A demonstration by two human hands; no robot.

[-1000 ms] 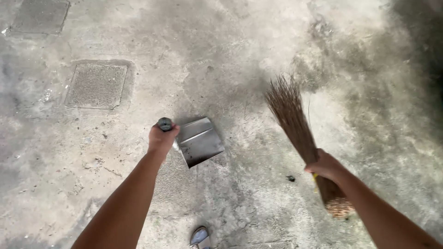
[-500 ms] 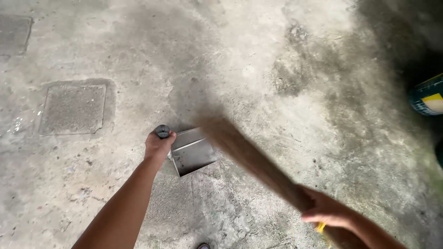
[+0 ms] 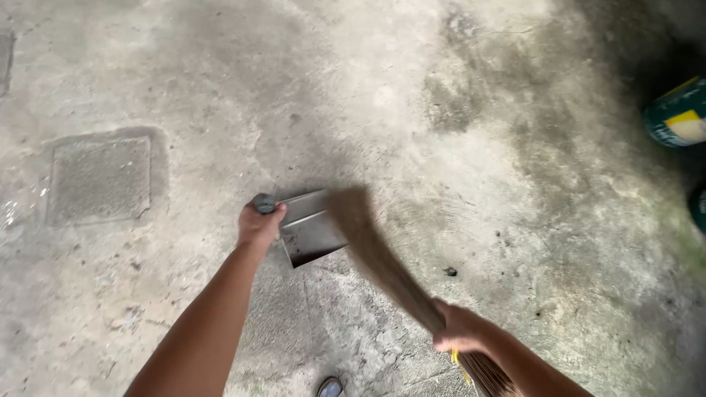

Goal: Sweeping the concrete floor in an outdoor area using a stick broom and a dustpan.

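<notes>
The left hand has its fingers wrapped tight around the dark handle of a metal dustpan, which rests tilted on the concrete floor. The right hand grips a bundle broom near its bound end (a yellow tie shows just below the fist), and its blurred bristles reach the dustpan's right edge. A small dark speck lies near the broom. A square cover sits well left; a green can stands far right.
</notes>
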